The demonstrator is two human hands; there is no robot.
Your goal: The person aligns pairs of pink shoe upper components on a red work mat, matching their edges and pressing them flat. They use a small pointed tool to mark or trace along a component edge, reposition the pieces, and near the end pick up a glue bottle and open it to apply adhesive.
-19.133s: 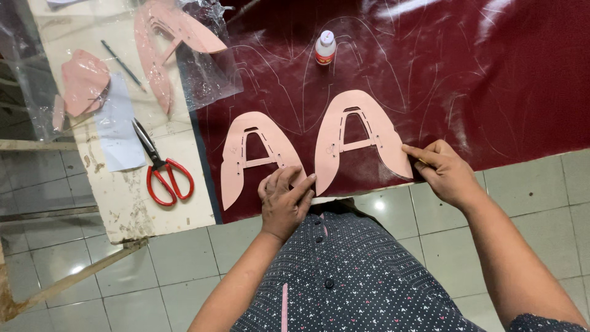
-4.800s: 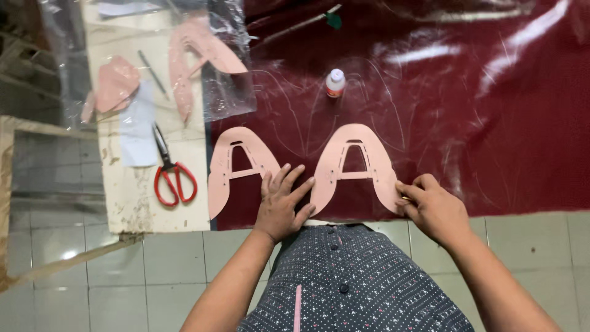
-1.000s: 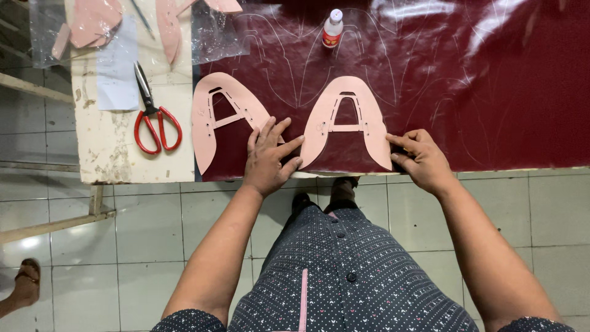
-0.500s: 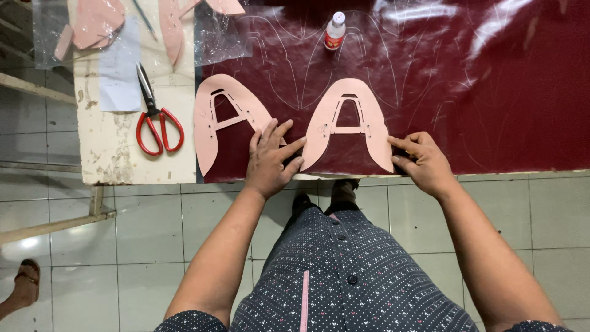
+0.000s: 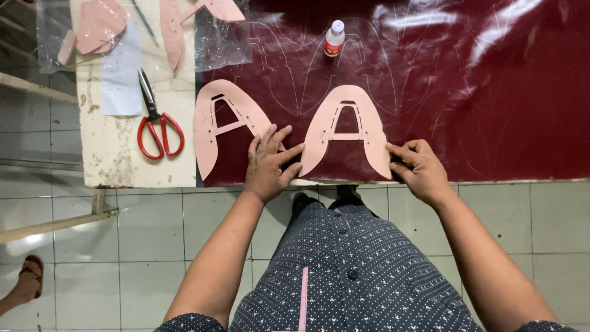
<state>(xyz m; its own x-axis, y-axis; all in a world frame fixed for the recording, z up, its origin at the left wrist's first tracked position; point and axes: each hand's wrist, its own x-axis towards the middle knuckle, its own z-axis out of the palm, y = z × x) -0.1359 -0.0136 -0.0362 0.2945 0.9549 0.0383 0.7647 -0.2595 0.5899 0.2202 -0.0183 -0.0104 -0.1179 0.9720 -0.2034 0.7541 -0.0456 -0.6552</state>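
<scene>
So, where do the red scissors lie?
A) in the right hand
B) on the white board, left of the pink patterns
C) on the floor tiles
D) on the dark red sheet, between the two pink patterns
B: the red scissors lie on the white board, left of both pink patterns.

1. Floor: pale grey-green tiles w/ dark grout.
2. Worn white table, paint chipped, left side.
3. Wooden rails beside it.
4. Overhead light glares on surfaces.
</scene>
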